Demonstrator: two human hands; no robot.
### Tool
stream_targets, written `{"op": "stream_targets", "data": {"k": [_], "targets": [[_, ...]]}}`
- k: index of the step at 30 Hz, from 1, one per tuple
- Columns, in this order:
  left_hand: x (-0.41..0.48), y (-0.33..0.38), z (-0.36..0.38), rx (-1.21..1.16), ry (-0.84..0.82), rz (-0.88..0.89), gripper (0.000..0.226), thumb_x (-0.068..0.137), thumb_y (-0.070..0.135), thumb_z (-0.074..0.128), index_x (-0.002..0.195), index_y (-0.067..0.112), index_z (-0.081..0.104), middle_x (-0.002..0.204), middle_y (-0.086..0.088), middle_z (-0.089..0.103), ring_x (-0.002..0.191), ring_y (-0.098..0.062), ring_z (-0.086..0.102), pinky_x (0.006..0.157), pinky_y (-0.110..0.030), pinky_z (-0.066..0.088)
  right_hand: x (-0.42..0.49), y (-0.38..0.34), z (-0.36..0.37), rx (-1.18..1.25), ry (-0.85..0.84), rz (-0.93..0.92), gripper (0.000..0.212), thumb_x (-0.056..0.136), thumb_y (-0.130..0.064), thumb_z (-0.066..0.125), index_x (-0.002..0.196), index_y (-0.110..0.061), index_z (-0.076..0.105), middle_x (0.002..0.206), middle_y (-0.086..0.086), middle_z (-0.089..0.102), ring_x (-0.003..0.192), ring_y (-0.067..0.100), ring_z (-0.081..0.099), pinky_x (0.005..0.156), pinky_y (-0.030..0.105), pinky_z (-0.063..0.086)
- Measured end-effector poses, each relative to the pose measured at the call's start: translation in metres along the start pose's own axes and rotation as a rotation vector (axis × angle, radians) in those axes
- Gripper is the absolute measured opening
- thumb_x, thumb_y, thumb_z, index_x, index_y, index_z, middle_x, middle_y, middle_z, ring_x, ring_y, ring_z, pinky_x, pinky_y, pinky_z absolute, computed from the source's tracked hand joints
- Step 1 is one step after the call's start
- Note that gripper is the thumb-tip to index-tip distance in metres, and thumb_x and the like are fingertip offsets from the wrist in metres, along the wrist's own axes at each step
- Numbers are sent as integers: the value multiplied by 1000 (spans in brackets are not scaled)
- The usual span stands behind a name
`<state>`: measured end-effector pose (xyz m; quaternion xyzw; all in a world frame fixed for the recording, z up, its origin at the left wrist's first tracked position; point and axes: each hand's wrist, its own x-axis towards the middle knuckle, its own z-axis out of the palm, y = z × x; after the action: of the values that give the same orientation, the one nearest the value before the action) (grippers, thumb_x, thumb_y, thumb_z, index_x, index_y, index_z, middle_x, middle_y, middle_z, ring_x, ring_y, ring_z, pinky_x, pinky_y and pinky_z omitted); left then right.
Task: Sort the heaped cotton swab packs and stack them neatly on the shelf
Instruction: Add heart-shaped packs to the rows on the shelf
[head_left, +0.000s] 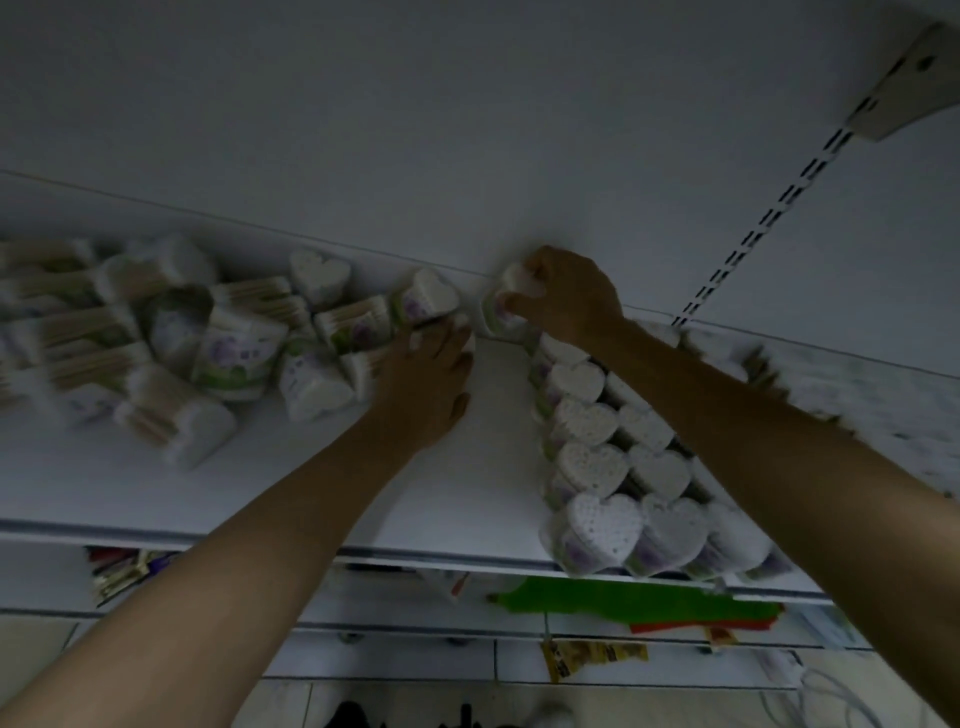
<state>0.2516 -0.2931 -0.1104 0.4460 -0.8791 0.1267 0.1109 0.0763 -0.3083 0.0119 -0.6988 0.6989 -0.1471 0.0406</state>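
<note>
One pack (500, 309) half-hidden under R hand (566, 296)

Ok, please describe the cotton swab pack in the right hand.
The heart-shaped white cotton swab pack shows a purple print on its side. The right hand grips it from above, curled over its top and hiding much of it. It is at the back of the white shelf, beyond the tidy rows of packs; whether it rests there is unclear.
</note>
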Motion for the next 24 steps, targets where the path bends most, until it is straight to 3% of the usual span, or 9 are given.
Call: {"op": "stream_targets", "data": {"k": [3, 5, 7, 12, 16, 21, 24], "targets": [[-5, 2, -2, 63, 4, -45, 52, 82, 46, 60, 125, 16, 63, 148, -8, 44, 135, -27, 43, 105, -52, 36, -1, -7, 15, -111, -50, -49, 66, 84, -47, 65, 133, -9, 44, 130, 12, 50, 117, 30, 50, 93, 37, 43], [-8, 9, 3, 83, 15, -58, 51, 91, 42, 41, 128, 13, 60, 151, -10, 40, 137, -29, 40, 110, -50, 26, -3, -13, 23, -217, -85, -117, 68, 86, -45, 61, 137, -7, 37, 131, 15, 48, 117, 32, 50, 91, 38, 42], [-13, 11, 3, 35, 83, -44, 52, 88, 36, 34, 113, 8, 69, 140, -14, 52, 126, -31, 52, 106, -46, 24, -2, -19, 27, -327, -96, -150, 64, 88, -46, 57, 135, -6, 38, 130, 15, 49, 115, 32, 50, 90, 38, 39], [-23, 6, 7, -126, 341, 24, 31, 86, 26, 46, 87, 13, 74, 108, -8, 70, 100, -27, 64, 98, -40, 34, 1, -22, 26, -598, -25, -235, 49, 91, -44, 49, 125, -8, 47, 127, 13, 53, 116, 29, 47, 97, 38, 30], [-24, 4, 13, -220, 418, 47, 24, 85, 23, 50, 83, 15, 72, 94, -4, 70, 87, -25, 64, 94, -38, 38, 1, -21, 25, -648, -78, -219, 43, 93, -42, 47, 121, -10, 50, 120, 10, 58, 108, 27, 55, 99, 36, 29], [-28, 4, 9, -278, 460, 54, 22, 85, 20, 51, 91, 16, 72, 100, -1, 69, 93, -24, 64, 100, -41, 35, 4, -29, 15, -739, -86, -229, 48, 90, -50, 49, 122, -14, 48, 119, 7, 58, 110, 25, 52, 103, 37, 25], [-37, 10, 1, -314, 462, 32, 24, 85, 20, 53, 101, 17, 70, 112, -1, 67, 108, -21, 56, 108, -51, 30, 7, -38, 11, -555, -53, -281, 56, 90, -53, 49, 131, -15, 45, 121, 9, 57, 111, 27, 51, 96, 36, 28]]}}
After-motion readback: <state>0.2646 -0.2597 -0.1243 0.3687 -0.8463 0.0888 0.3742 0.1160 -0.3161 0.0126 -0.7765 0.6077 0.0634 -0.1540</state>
